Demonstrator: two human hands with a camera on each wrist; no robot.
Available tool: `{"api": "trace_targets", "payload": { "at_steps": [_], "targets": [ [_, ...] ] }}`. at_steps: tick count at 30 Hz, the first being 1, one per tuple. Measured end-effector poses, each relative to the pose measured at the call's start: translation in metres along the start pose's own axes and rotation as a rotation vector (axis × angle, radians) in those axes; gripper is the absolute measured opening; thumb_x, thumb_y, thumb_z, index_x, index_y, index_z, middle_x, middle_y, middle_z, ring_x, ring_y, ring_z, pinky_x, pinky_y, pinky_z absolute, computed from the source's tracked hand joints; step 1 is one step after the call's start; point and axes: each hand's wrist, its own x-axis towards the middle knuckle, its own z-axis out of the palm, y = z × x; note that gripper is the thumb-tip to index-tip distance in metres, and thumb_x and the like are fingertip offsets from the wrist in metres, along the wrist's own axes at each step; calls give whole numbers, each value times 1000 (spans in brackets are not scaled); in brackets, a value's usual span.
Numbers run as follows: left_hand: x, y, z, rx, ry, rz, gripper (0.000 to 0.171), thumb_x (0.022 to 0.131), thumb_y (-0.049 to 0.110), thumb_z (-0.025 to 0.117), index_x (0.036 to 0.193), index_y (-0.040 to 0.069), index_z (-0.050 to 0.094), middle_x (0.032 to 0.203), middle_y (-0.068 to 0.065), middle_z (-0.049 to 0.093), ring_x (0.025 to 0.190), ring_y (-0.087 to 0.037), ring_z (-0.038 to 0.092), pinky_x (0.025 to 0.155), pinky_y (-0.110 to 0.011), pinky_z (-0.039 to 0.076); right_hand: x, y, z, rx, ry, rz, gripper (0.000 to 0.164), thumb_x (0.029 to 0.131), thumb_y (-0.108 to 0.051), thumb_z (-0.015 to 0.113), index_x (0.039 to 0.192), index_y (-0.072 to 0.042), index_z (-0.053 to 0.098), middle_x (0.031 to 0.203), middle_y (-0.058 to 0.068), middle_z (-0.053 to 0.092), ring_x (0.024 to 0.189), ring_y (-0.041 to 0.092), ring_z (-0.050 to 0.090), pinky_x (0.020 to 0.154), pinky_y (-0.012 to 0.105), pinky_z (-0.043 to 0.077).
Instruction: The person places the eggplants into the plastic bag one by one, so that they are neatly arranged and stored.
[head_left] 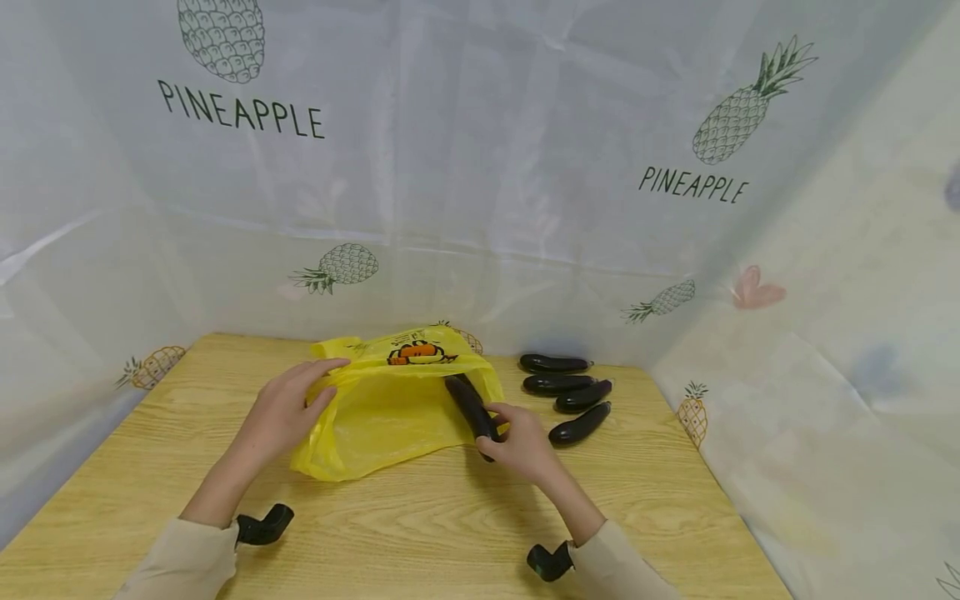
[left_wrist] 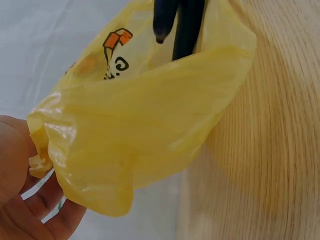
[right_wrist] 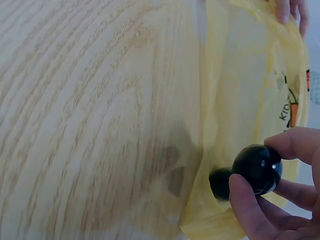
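Note:
A yellow plastic bag [head_left: 397, 417] lies on the table with its mouth open toward me. My left hand [head_left: 288, 408] holds the bag's left edge, with the film between thumb and fingers [left_wrist: 62, 220] in the left wrist view. My right hand [head_left: 521, 442] grips a dark purple eggplant [head_left: 471, 407] by its rounded near end, thumb and fingers around it. The eggplant's far end points into the bag's mouth, at its right side. A second dark eggplant [right_wrist: 220, 184] shows beside the held one, within the bag, in the right wrist view.
Several more eggplants [head_left: 577, 425] lie in a loose row on the wooden table [head_left: 420, 533], right of the bag. A pineapple-printed sheet [head_left: 480, 167] hangs behind the table and along its sides. Black wrist mounts [head_left: 265, 525] stick out by both sleeves.

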Motion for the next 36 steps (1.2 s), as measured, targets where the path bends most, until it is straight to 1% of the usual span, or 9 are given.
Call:
{"api": "trace_targets", "payload": {
  "at_steps": [5, 8, 14, 22, 24, 27, 29, 33, 36],
  "targets": [
    [0, 0, 1, -2, 5, 8, 47, 104, 7, 68, 150, 14, 61, 141, -18, 67, 120, -43, 66, 96, -64, 55, 5, -2, 9, -28, 22, 8, 54, 91, -21, 82, 141, -6, 68, 117, 17, 74, 78, 15, 70, 68, 32, 59],
    [0, 1, 1, -5, -2, 16, 47, 104, 7, 68, 150, 13, 61, 142, -18, 66, 121, -43, 66, 97, -64, 55, 7, -3, 13, -23, 21, 22, 54, 92, -21, 81, 142, -6, 67, 118, 17, 73, 76, 13, 69, 66, 31, 59],
    [-1, 2, 1, -4, -7, 4, 47, 104, 8, 68, 150, 13, 60, 144, -18, 65, 123, -43, 65, 98, -64, 54, 12, -6, 21, -5, 28, 52, 54, 93, -20, 81, 143, -5, 66, 118, 18, 73, 59, 10, 61, 57, 27, 53],
    [-1, 1, 0, -1, 1, 8, 47, 104, 7, 68, 150, 13, 60, 143, -18, 65, 119, -42, 67, 94, -62, 56, 19, -7, 31, 2, 72, 54, 55, 90, -18, 82, 140, -1, 67, 112, 20, 74, 55, 8, 55, 53, 25, 46],
    [-1, 1, 0, 0, 5, 12, 46, 104, 7, 68, 150, 13, 61, 143, -18, 66, 119, -42, 67, 93, -62, 56, 20, -6, 34, 6, 75, 67, 54, 90, -18, 81, 139, -1, 68, 112, 20, 74, 50, 9, 51, 51, 25, 44],
    [-1, 2, -1, 2, 10, 16, 46, 104, 7, 69, 149, 12, 61, 141, -18, 66, 117, -41, 68, 92, -62, 56, 22, -4, 38, 4, 82, 84, 52, 90, -19, 82, 137, -2, 69, 112, 19, 74, 47, 7, 44, 51, 25, 41],
    [-1, 2, -1, 3, 12, 18, 46, 104, 7, 69, 149, 12, 61, 141, -18, 67, 116, -41, 68, 91, -62, 57, 22, -3, 39, -4, 87, 86, 50, 90, -19, 82, 136, -2, 70, 112, 19, 74, 44, 7, 39, 51, 25, 40],
    [-1, 2, -1, 7, 12, 17, 46, 104, 7, 69, 149, 12, 61, 142, -19, 66, 116, -42, 68, 92, -62, 56, 22, -1, 42, -21, 99, 71, 49, 90, -18, 82, 134, 0, 71, 111, 20, 75, 41, 8, 35, 50, 26, 41],
    [0, 1, -1, 4, 11, 14, 46, 104, 7, 69, 149, 13, 61, 143, -18, 66, 119, -43, 67, 95, -63, 56, 21, -1, 42, -46, 100, 67, 50, 89, -18, 83, 134, 1, 71, 111, 19, 72, 57, 13, 49, 60, 31, 50]
  ]
}}
